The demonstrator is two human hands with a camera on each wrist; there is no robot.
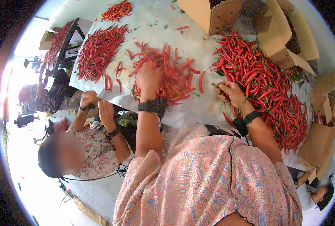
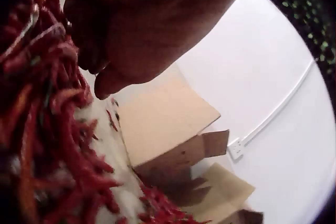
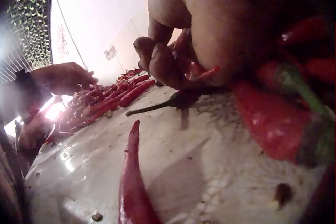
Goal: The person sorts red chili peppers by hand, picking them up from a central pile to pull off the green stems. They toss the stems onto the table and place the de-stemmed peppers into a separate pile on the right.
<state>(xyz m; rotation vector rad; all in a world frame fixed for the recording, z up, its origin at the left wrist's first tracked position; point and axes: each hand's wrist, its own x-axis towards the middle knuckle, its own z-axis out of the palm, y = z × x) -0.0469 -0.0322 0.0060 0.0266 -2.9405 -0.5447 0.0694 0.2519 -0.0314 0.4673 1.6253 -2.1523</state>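
Observation:
My left hand is over the middle pile of red chillies, and the chillies around it are blurred. In the left wrist view that hand points down beside the chillies, its fingertips dark; whether it grips any, I cannot tell. At the near edge of the big right-hand chilli heap is my right hand, fingers curled. The right wrist view shows this hand with a red chilli partly hidden under its fingers. A single chilli lies on the table in front.
More chilli piles lie at the table's left side, with an orange-red one at the back. Cardboard boxes stand at the back and along the right. A person in a flowered shirt works close on the left; others are farther off.

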